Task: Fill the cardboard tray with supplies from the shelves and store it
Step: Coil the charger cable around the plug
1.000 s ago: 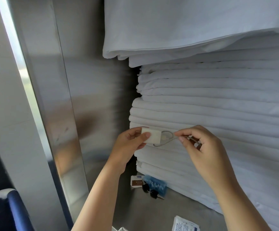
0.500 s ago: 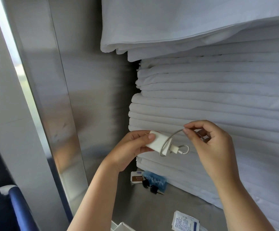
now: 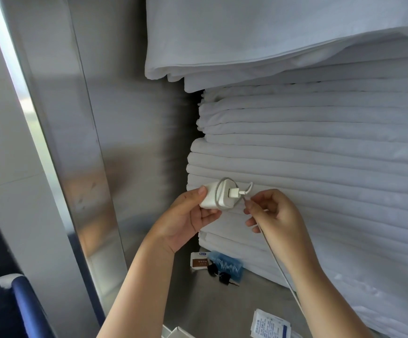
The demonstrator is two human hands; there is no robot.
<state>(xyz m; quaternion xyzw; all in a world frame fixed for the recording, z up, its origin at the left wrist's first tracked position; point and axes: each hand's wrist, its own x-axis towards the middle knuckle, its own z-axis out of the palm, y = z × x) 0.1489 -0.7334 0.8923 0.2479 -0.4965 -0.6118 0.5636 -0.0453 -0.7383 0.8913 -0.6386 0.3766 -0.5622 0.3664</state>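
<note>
Left hand (image 3: 186,215) grips white charger block (image 3: 218,195) at frame centre, fingers curled round it. Right hand (image 3: 275,213) pinches its cable (image 3: 275,259), one loop lying round the block, before stacked white linens (image 3: 320,152)

Left hand (image 3: 186,215): raised, thumb and fingers gripping charger (image 3: 218,196). Right hand (image 3: 277,215): raised alongside, fingertips pinching cable (image 3: 275,259). Both forearms bare.

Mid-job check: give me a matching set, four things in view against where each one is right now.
Things:
1 charger block
2 cable
3 black keys
4 folded sheets

Places:
A stacked high on the right
B gripped by the left hand
C lying on the metal shelf by the blue packet
D pinched by the right hand

Pairs: 1-B, 2-D, 3-C, 4-A
</note>
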